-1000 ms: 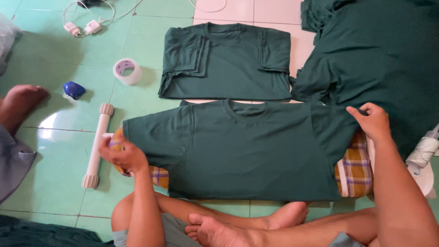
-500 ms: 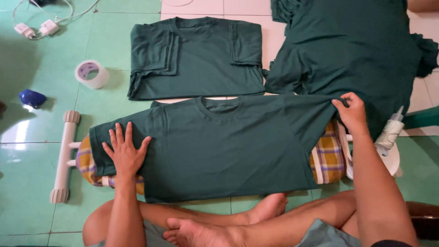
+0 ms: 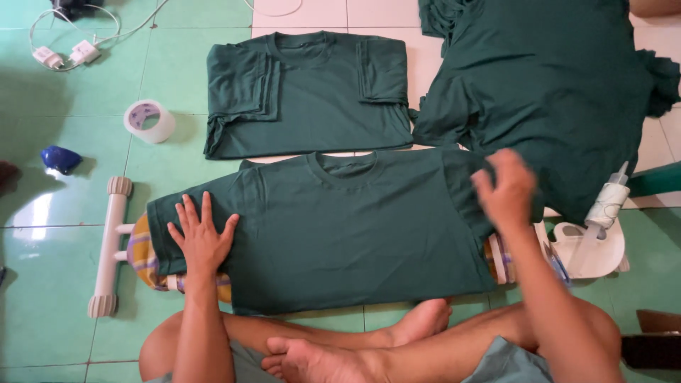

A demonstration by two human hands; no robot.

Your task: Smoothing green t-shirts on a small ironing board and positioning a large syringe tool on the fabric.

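Green shirt hides most of the checked board.

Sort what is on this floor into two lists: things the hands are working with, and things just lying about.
In hand:
- spread green T-shirt: left hand flat on it, right hand over its sleeve
- checked board underneath
- folded T-shirt
- heap of green shirts

Lying about:
- tape roll
- charger with cable
- blue object
- white iron
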